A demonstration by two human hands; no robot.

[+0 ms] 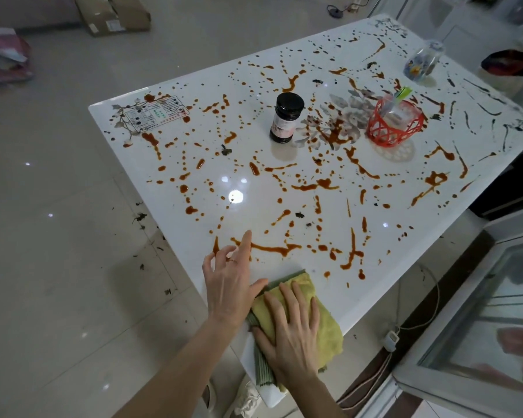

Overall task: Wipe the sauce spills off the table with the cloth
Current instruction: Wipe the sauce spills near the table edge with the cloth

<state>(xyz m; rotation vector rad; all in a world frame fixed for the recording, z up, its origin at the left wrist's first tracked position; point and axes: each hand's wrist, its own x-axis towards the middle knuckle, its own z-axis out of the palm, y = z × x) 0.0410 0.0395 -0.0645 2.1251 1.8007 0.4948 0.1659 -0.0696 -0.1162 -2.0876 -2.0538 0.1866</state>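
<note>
The right hand (290, 330) lies flat, fingers straight and a little apart, pressing down on the yellow-green cloth (329, 324) at the near corner of the white table (254, 206); the left hand (228, 285) sits just beside it, fingers spread and holding nothing, thumb touching the cloth's edge; reddish-brown sauce spills (272, 248) streak the tabletop beyond; a black-lidded jar (285, 119) and a red basket (386, 131) stand farther back.

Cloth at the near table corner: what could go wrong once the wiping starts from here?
1. The cloth under the right hand may saturate and smear the sauce spills across the table rather than lift them.
2. A wide sweep could knock over the black-lidded jar or the red basket standing among the spills.
3. Sauce near the edge may get pushed onto the floor.
</note>
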